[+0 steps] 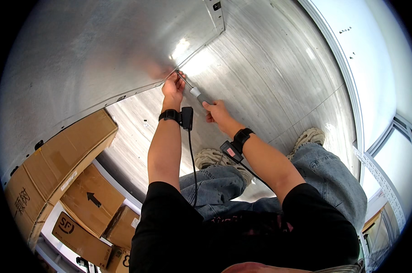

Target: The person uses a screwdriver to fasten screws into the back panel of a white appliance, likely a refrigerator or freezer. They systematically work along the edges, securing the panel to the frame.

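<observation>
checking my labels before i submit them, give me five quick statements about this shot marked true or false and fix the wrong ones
1. The right-hand grip is closed on the grey-handled screwdriver. True.
2. The left-hand grip is far from the screwdriver. False: it is near the tool's tip, at the metal panel's edge.
3. Black wrist straps are on both arms. True.
4. The cardboard boxes are at the picture's right. False: they are at its left.
5. The person wears blue jeans. True.

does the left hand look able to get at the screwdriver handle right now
Probably yes: the screwdriver handle is near the left hand with nothing visible blocking the way, though the right hand grips its rear end.
</observation>
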Demonstrator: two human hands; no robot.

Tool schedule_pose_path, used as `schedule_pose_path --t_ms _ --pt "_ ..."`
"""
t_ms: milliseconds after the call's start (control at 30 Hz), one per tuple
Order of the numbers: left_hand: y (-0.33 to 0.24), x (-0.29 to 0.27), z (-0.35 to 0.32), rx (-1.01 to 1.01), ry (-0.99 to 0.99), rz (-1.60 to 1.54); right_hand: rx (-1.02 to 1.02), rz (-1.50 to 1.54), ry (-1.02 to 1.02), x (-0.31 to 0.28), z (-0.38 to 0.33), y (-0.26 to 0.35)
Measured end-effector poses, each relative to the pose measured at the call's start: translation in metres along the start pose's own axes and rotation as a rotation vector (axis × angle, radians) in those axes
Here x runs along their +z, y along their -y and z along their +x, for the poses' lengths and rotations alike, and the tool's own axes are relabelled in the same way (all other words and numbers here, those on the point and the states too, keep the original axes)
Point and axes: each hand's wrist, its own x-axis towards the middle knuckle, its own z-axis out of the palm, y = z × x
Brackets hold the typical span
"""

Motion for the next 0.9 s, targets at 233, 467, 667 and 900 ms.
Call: schedule_pose_path --t_ms 233,467,667,900 --pt "-0.002 0.002 -0.004 -0.025 -0.024 0.031 0.172 0.097 0.081 0.000 -0.007 0.008" --pt "-0.001 -0.003 0.003 -0.026 0.007 -0.009 -0.091 0.098 0.250 -0.010 0.015 -0.020" --pt "-0.003 0.001 -0.005 -0.044 -0.023 0.026 0.050 0.086 0.057 0.002 -0.008 0.015" --pt "-0.004 0.001 -0.004 -0.045 -0.035 0.016 0.229 0.321 0.155 -0.005 0.000 0.009"
